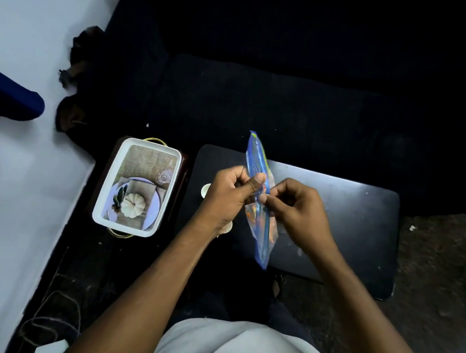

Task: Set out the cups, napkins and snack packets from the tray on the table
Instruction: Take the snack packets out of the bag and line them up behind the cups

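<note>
Evidently a blue snack packet (pixel 258 198) is pinched edge-up between the left hand (pixel 226 195) and right hand (pixel 298 207) above the black table (pixel 363 216), where it should next be laid flat.

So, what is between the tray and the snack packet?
In the head view, the left hand lies between the tray and the snack packet, above a pale round cup standing on the black table.

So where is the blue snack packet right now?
In the head view the blue snack packet is held edge-on between the left hand and right hand, above the black table, right of the tray.
</note>
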